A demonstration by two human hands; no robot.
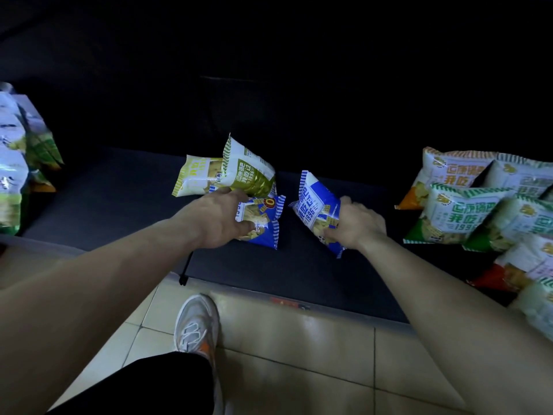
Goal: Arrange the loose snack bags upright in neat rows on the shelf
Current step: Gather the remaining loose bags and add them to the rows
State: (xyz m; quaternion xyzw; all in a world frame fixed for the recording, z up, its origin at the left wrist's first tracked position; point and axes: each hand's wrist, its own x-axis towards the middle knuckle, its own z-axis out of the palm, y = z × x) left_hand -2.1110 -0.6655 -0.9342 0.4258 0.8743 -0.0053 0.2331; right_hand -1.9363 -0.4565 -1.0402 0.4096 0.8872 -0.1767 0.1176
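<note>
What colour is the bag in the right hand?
The bag in the right hand is blue and white, striped at its edges; head view.

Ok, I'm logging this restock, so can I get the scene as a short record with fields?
left hand: grips blue bag, two olive bags bunched with it
right hand: grips second blue bag, tilted
pile: loose bags heaped on shelf, right side
left bags: far left, blurred
shoe: on tiled floor below
</note>
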